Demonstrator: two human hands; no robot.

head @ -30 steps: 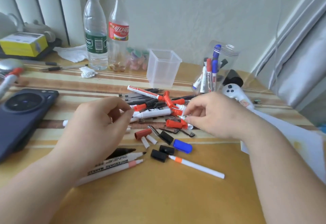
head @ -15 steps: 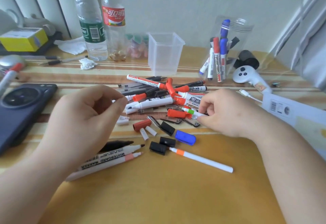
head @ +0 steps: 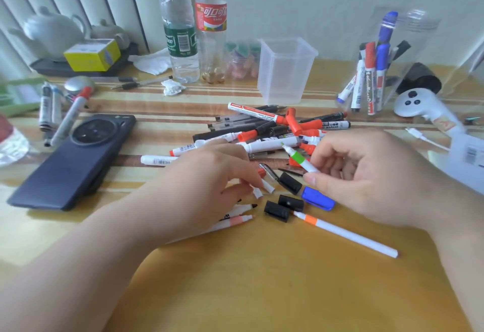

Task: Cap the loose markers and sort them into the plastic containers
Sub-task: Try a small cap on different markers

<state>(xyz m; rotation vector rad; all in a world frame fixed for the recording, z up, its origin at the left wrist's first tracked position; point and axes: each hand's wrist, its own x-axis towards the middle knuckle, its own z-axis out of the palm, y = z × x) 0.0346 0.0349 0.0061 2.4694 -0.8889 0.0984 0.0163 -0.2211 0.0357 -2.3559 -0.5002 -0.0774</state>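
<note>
A pile of loose markers (head: 272,132) and caps lies mid-table. My right hand (head: 366,177) holds an uncapped white marker with a green band (head: 298,159), tip pointing up-left. My left hand (head: 209,187) reaches down among small white caps (head: 258,193), its fingertips pinching one. Black caps (head: 277,210) and a blue cap (head: 318,198) lie just below the hands. An orange-banded white marker (head: 345,233) lies at front right. A square clear container (head: 285,70) stands behind the pile; a round clear container (head: 408,56) at back right holds several capped markers.
A dark phone (head: 76,161) lies at left, with markers (head: 65,119) beside it. Two bottles (head: 193,30), a yellow box (head: 91,54) and a teapot (head: 52,30) stand at the back. A white controller (head: 419,106) and cable lie at right. Bare tabletop spreads toward the front.
My right hand lifted the green-banded marker out of the pile and turned it tip up. My left hand dropped from hovering to the small white caps. The camera moved closer.
</note>
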